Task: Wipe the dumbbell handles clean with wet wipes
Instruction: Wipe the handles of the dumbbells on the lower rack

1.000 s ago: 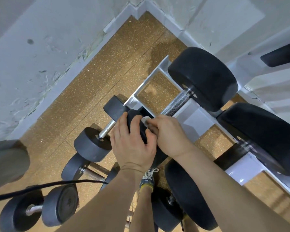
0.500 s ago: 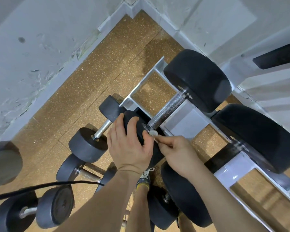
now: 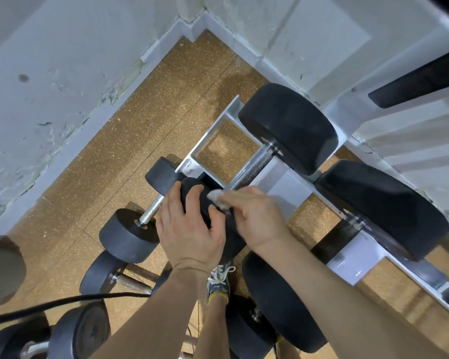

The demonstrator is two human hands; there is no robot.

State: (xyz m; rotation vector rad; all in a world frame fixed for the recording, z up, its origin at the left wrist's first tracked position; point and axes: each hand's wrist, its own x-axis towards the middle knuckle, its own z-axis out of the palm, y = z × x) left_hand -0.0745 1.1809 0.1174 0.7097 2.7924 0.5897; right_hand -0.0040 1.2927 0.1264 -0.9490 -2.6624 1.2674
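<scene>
Left grip (image 3: 189, 229) clasped the near black head of the dumbbell (image 3: 290, 125), its fingers and thumb curled over the head's rounded edge. The right grip (image 3: 255, 216) pinched a crumpled white wet wipe (image 3: 215, 195) between thumb and fingertips and pressed it against the near end of the knurled steel handle (image 3: 252, 165), just where the handle met the head under the left grip. The rest of the handle lay bare, running up and to the right to the far head.

This dumbbell lay across the white metal rack (image 3: 285, 189), which stood in a corner between two pale walls (image 3: 49, 86). The rack also held a second, larger dumbbell (image 3: 381, 203) just to the right of the first, parallel to it, with its near head beneath the right forearm; its handle was blurred.

On the speckled tan floor (image 3: 140, 120) to the left of the rack lay a small dumbbell (image 3: 128, 235) with a shiny handle, one head close to the left grip. More small dumbbells (image 3: 99, 274) lay nearer the lower left corner, under a black cable (image 3: 62, 303) that crossed the view. A laced shoe (image 3: 218, 283) showed between the two forearms.
</scene>
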